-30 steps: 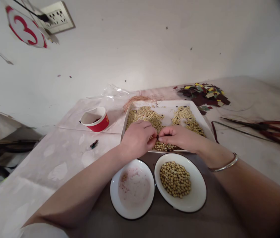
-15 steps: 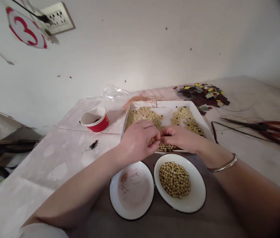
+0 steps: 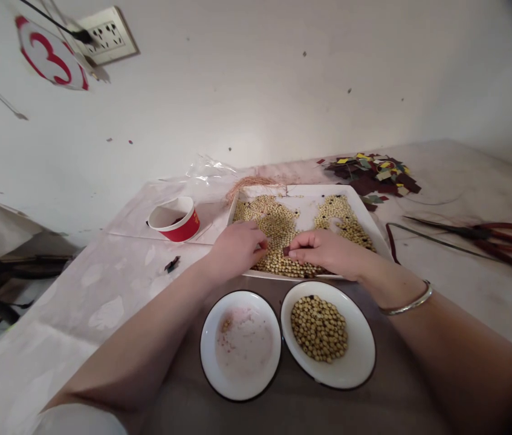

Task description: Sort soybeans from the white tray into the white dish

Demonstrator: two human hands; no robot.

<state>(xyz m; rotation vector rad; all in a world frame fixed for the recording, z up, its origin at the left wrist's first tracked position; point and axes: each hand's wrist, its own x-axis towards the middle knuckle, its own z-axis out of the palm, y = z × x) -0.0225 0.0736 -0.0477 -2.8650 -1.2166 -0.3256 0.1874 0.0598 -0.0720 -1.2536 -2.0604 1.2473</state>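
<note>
My right hand, a bangle on its wrist, pinches a small dark red piece like a scrap of card or cloth. It is over the front of a white tray spread with small round gold-coloured beads. Left of it, my left hand hovers at the tray's front left corner, fingers curled together; whether anything is in them is hidden. Nearer me stand two dark-rimmed white bowls. The right bowl contains a heap of similar beads; the left bowl has pinkish residue and crumbs.
A red and white paper cup stands left of the tray, with a small dark scrap near it. Behind lie clear plastic and orange fibres. At the right are a pile of coloured scraps and red-handled scissors.
My hands were together over the tray and are now apart. The left one has moved left and a little down; the dark red piece now shows in my right fingers.
</note>
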